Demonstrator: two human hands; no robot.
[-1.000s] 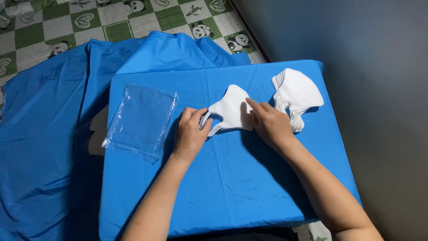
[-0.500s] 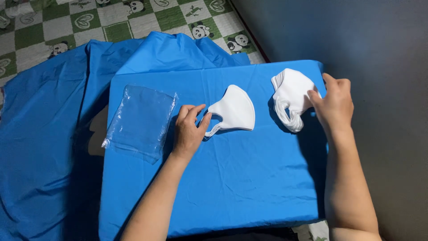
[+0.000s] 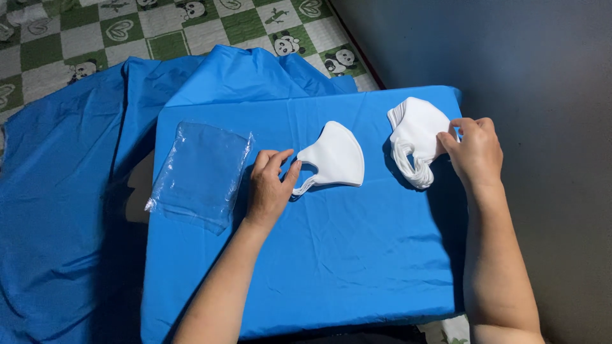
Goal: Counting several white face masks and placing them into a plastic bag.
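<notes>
L hand point(image 3: 268, 188) flat, open, fingertips on single white face mask point(image 3: 336, 160) mid-table. R hand point(image 3: 475, 153) pinching mask stack point(image 3: 415, 139) at far-right corner. Judging: mid-pick; peeling off one mask only needs care.

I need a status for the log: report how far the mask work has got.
Done, by the look of it: one white mask lies flat alone mid-table, the left hand touching its ear loop. In hand: the right hand grips the edge of the stack of white masks. Left: the stack looks thick, and the clear plastic bags lie flat, nothing visibly inside.
</notes>
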